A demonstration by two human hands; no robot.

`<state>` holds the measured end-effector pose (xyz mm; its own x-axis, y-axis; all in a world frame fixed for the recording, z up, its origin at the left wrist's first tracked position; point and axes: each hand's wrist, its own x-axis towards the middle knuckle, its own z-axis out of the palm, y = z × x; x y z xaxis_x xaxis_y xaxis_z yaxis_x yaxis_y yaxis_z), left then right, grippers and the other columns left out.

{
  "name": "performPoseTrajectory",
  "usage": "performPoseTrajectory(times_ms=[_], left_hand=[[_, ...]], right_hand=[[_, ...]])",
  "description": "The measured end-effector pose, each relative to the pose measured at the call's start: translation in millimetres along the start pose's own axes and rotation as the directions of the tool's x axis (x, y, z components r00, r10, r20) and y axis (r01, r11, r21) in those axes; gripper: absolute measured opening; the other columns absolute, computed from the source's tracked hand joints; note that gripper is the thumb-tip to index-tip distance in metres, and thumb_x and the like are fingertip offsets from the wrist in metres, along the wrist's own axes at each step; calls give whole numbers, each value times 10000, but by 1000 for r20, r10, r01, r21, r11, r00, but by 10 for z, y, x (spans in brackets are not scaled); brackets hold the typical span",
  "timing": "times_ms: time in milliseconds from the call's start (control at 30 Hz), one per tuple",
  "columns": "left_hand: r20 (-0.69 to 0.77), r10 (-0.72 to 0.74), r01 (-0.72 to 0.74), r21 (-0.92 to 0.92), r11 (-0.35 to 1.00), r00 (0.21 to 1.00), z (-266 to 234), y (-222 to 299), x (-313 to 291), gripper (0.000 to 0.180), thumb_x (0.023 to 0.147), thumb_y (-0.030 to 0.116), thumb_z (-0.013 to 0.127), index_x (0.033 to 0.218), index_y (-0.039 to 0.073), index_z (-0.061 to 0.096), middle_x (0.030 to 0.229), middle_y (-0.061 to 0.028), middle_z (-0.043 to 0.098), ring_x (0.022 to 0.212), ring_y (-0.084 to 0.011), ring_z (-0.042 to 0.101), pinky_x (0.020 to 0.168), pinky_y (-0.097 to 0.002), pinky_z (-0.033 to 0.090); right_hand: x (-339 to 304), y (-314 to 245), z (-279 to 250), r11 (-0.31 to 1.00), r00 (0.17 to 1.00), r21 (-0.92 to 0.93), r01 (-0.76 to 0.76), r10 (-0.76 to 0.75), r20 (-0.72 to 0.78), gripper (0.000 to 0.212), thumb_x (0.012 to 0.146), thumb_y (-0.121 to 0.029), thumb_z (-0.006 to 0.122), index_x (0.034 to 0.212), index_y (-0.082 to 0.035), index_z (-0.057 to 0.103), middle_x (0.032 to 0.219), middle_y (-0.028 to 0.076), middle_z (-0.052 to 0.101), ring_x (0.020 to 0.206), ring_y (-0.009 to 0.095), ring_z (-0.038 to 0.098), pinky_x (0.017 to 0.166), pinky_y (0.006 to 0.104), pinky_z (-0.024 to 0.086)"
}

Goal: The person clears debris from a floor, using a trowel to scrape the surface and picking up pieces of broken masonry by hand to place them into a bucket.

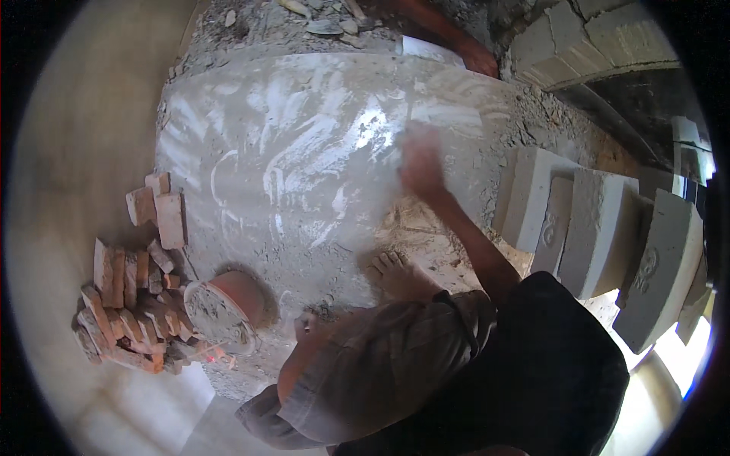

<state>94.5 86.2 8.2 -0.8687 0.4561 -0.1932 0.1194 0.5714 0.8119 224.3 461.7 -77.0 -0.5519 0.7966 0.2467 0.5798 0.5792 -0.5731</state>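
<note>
My right hand (423, 161), smeared by motion, is over a grey, dusty floor slab (251, 167) with white swirling streaks. Whether its fingers hold anything does not show. Its bare forearm reaches up from the dark sleeve at the lower right. My left hand is not visible. Below the right hand, my bare foot (391, 270) rests on a patch of broken, sandy ground. At the top edge, another person's hand (479, 57) reaches down beside a white, roll-like piece (431, 51) lying at the slab's far edge.
A reddish bucket (247, 295) of grey mortar tilts at the lower left. Beside it lies a heap of broken bricks (129, 296), with several more bricks (169, 220) above. Large grey blocks (601, 228) stand along the right. Rubble (327, 26) covers the far edge.
</note>
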Motion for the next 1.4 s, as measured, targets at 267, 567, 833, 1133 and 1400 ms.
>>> performPoseTrajectory(times_ms=[267, 567, 833, 1133, 1400], left_hand=[[554, 98, -160, 66, 985, 827, 116, 761, 288, 391, 865, 276, 560, 1162, 25, 521, 1111, -188, 474, 1048, -294, 485, 864, -375, 417], [761, 151, -251, 15, 968, 630, -46, 971, 705, 336, 841, 223, 602, 1118, 41, 550, 1063, -167, 507, 1002, -269, 507, 855, -360, 419], [684, 140, -281, 99, 955, 716, 237, 963, 776, 252, 823, 184, 639, 1031, 51, 590, 966, -126, 537, 926, -237, 519, 829, -339, 416], [580, 220, -299, 43, 953, 785, 498, 765, 980, 181, 838, 147, 625, 981, 38, 605, 973, -139, 551, 951, -315, 488, 860, -402, 374], [574, 324, -438, 67, 897, 752, 470, 478, 1054, 181, 830, 142, 627, 968, 30, 601, 978, -171, 548, 921, -352, 494, 855, -434, 375]], right_hand=[[25, 554, -309, 929, 896, -27, -369, 348, -275, 629, 593, -30, 623, 1195, -36, 441, 1311, 228, 368, 1247, 428, 316, 1058, 530, 218], [201, 722, -252, 961, 997, -274, -39, 19, -74, 631, 682, -174, 666, 1252, -23, 443, 1396, 225, 306, 1349, 417, 193, 1115, 548, 103], [629, 1476, -808, 715, 765, -406, -570, 281, -579, 737, 748, -320, 646, 1308, 54, 347, 1386, 353, 200, 1335, 495, 124, 1072, 604, 69], [650, 1374, -878, 536, 707, -474, -699, 619, -343, 633, 805, -446, 509, 1271, -20, 465, 1256, 253, 469, 1210, 481, 371, 1000, 639, 215], [469, 1187, -810, 509, 919, -766, -392, 249, -305, 640, 806, -439, 498, 1309, -46, 455, 1265, 251, 476, 1197, 429, 414, 973, 648, 242]])
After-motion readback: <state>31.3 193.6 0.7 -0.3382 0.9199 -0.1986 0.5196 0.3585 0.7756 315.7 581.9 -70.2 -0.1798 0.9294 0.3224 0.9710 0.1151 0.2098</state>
